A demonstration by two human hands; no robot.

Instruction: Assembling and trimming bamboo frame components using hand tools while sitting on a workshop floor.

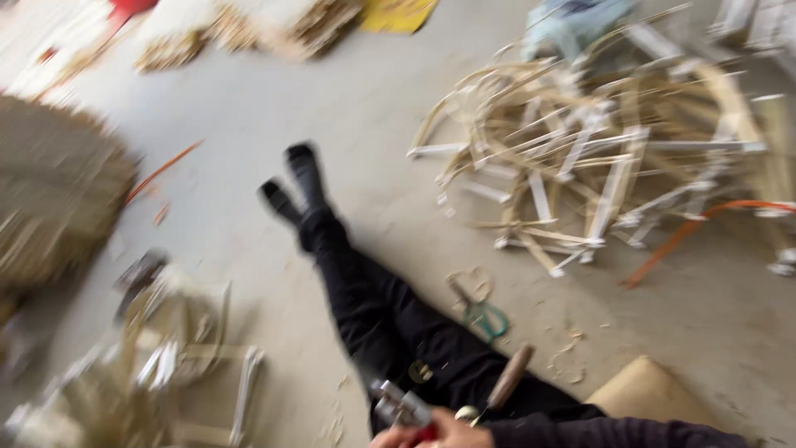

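The picture is motion-blurred. My right hand shows at the bottom edge, with its dark sleeve running off to the right. It grips a metal tool with a red handle above my lap. A wooden-handled tool lies slanted beside that hand, over my black trouser legs, which stretch out across the grey floor. A sliver of skin left of the red handle may be my left hand; the blur hides its shape. Green-handled scissors lie on the floor right of my legs.
A big tangle of pale bamboo frames fills the right side, with an orange strip below it. A round woven basket sits at the left, more frame pieces at lower left, a tan board at lower right. Shavings litter the floor.
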